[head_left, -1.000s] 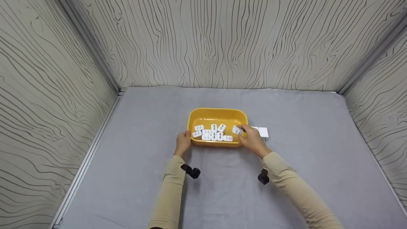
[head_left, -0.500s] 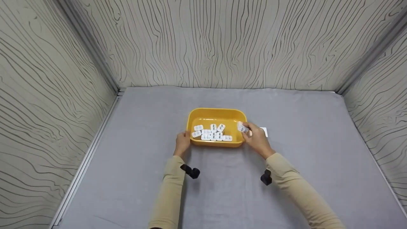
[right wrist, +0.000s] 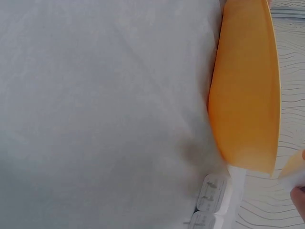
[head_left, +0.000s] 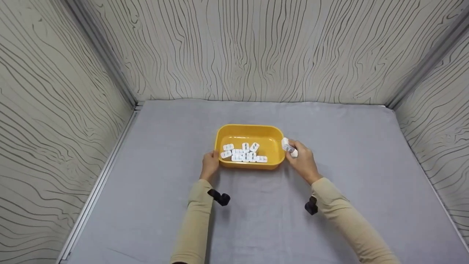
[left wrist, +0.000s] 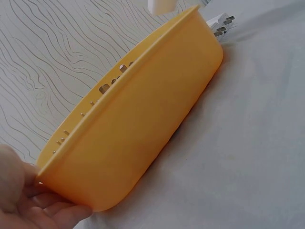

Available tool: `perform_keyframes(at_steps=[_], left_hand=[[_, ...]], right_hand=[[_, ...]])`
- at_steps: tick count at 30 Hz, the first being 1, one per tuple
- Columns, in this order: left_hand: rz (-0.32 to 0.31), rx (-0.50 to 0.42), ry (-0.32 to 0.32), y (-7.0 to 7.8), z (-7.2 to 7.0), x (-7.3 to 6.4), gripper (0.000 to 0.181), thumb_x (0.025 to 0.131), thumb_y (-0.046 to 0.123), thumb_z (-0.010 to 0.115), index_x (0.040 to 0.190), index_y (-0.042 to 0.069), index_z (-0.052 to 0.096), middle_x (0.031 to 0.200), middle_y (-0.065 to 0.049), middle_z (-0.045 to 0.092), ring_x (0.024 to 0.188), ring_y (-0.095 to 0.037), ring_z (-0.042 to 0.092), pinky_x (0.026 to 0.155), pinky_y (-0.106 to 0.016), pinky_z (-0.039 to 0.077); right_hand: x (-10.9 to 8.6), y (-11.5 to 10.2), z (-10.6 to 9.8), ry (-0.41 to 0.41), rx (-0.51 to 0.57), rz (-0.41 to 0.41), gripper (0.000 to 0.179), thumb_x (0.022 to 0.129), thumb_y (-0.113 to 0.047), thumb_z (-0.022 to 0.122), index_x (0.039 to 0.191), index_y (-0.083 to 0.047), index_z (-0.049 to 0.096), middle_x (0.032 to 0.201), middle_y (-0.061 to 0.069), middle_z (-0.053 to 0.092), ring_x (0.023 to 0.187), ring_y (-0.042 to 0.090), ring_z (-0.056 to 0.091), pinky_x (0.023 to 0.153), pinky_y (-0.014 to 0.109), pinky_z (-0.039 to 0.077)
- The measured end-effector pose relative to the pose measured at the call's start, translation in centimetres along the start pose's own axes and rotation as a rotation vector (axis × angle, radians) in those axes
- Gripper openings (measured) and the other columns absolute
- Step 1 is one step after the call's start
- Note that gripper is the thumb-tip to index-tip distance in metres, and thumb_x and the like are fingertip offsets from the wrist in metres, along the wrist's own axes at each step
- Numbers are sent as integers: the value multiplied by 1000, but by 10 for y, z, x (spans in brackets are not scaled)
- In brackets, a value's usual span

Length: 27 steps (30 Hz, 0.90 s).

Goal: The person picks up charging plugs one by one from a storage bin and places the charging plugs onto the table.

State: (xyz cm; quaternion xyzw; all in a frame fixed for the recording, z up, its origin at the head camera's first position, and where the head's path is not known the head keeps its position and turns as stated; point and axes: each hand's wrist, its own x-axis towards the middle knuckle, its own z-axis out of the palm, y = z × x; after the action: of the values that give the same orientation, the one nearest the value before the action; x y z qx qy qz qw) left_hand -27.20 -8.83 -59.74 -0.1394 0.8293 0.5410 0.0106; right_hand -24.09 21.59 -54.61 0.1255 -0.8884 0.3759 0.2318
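My left hand [head_left: 210,165] grips the near left corner of a yellow plastic tray [head_left: 251,166], thumb at the rim and fingers [left wrist: 69,214] curled under its wall. Inside, several white plug adapters [head_left: 237,158] with metal prongs lie bunched toward the near left, some turned different ways. Just above the tray's right rim, my right hand [head_left: 303,161] pinches another white plug adapter [head_left: 287,144] between thumb and fingers. White plug adapters [right wrist: 213,193] lie on the cloth right beside the tray's right end, largely hidden by the right hand in the head view.
A grey cloth [head_left: 348,154] covers the table under the tray. Pale wood-grain panels [head_left: 238,51] stand at the back and both sides, with metal frame rails [head_left: 100,179] along the edges. A black camera mount [head_left: 219,197] sits on each wrist.
My right hand has moved right, from over the tray's inside to its right rim, with the plug adapter turning in its fingers. The left hand and tray stay almost still.
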Motion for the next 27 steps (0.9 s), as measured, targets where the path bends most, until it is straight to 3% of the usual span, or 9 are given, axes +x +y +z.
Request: perform_keyframes(at_steps=[1,2,5,8,12,15,17,19,27], left_hand=[[-24,-6,-1,22,-8,-17,35,103,18,41,87,-6,62,82,-12,56,73,-17,44,63,-20,35],[-13,0,11,31,-11,-26,35,103,16,40,89,-8,62,82,-12,56,73,-15,44,63,-18,33],[-4,-12,4,32,-14,-26,35,102,15,40,95,-9,64,86,-13,59,75,-16,46,65,-18,36],[88,10,6,-45,14,36,40,103,29,40,85,3,66,78,-6,58,70,-15,47,65,-27,42],[119,51,19,-164,66,138,46,100,48,40,75,17,62,73,1,56,67,-15,48,61,-29,40],[96,50,9,-207,85,177,47,98,53,40,76,18,62,74,0,56,68,-16,49,60,-30,40],[83,50,10,-218,92,188,46,99,51,41,77,17,63,74,-1,56,67,-16,49,59,-30,40],[79,47,9,-218,92,189,45,99,48,42,78,16,64,75,-2,57,67,-17,50,59,-30,40],[79,28,21,-189,79,163,40,100,40,45,73,15,62,72,0,54,66,-16,48,60,-29,41]], right_hand=[[-1,2,0,6,-7,2,25,79,5,69,102,8,62,111,24,68,103,38,67,89,43,53],[-1,4,-1,11,-14,4,25,78,5,70,102,8,62,111,24,68,103,38,67,88,44,53],[-3,9,-3,19,-27,28,25,77,5,71,101,8,62,112,24,68,103,39,67,89,45,53],[-5,13,-5,18,-59,43,25,77,6,70,101,8,61,112,24,68,103,39,67,89,45,53],[-7,17,-7,22,-93,46,26,77,8,68,102,9,62,110,25,68,102,40,67,88,45,53],[-8,20,-8,31,-97,50,27,77,8,69,103,8,62,107,25,69,101,39,67,88,46,53],[-8,22,-8,37,-102,48,29,76,7,69,104,8,62,104,24,69,99,39,68,87,46,53],[-9,24,-9,42,-111,44,30,76,7,69,105,8,62,101,24,70,96,39,68,85,46,54],[-14,36,-12,39,-154,58,35,74,8,71,107,9,62,94,24,70,92,39,69,84,47,53]])
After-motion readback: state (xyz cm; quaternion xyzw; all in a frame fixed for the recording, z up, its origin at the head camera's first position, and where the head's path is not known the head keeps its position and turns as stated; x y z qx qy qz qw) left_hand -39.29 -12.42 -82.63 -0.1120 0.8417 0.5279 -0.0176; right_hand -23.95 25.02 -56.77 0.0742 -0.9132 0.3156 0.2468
